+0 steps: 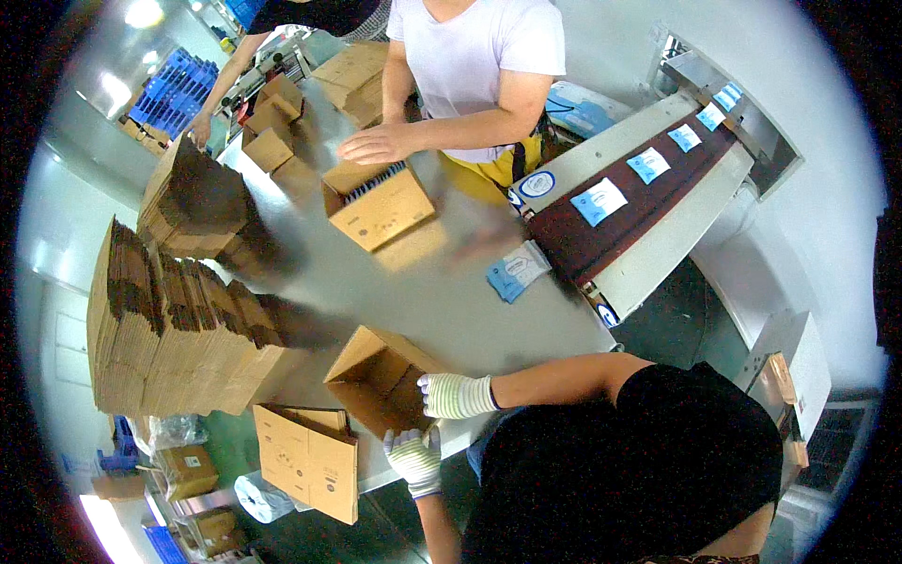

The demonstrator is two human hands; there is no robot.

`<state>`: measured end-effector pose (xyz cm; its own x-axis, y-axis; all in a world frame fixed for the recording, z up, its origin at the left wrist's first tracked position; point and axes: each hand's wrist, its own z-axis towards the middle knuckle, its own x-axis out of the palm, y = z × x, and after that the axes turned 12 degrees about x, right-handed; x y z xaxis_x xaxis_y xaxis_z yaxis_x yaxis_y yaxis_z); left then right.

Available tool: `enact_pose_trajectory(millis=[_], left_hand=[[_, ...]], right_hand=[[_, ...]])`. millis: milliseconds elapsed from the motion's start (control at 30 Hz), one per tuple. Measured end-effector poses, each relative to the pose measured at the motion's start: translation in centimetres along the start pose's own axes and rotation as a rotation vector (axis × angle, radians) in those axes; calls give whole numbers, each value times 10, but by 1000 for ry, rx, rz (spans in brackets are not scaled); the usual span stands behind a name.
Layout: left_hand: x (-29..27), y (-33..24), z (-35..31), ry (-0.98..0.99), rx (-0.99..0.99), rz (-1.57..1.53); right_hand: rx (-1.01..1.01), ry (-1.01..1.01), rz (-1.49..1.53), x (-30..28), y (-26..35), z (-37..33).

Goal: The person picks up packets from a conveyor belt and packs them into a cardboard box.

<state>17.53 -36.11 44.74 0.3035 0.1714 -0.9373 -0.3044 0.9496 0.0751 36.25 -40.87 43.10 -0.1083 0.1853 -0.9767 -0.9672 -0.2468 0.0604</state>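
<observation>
An open cardboard box [366, 387] stands at the near edge of the metal table, its mouth facing up and its brown inside showing. My right hand [458, 395], in a white and green striped knit glove, grips the box's right-hand wall with the fingers over the rim. At the near side of the box, my left hand [413, 461] in a similar glove holds the rim, its fingers at the edge. Flattened cardboard boxes [305, 461] lie just left of my left hand, jutting past the table edge.
Tall stacks of flat cartons [178, 348] stand on the left of the table [470, 324]. Across it, a person in a white shirt [479, 75] reaches over a carton [385, 211] holding packets. A conveyor [648, 197] carries blue-white packets; several more packets [519, 271] lie at its end.
</observation>
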Motion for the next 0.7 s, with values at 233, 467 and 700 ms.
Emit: enact_pose_trajectory(millis=[233, 467, 700], left_hand=[[-7, 1, 6, 22, 13, -53], [-2, 7, 5, 94, 64, -44], [0, 14, 12, 157, 86, -61]], right_hand=[[-13, -33, 168, -9, -4, 0], [186, -346, 911, -34, -41, -27], [675, 118, 787, -29, -169, -69]])
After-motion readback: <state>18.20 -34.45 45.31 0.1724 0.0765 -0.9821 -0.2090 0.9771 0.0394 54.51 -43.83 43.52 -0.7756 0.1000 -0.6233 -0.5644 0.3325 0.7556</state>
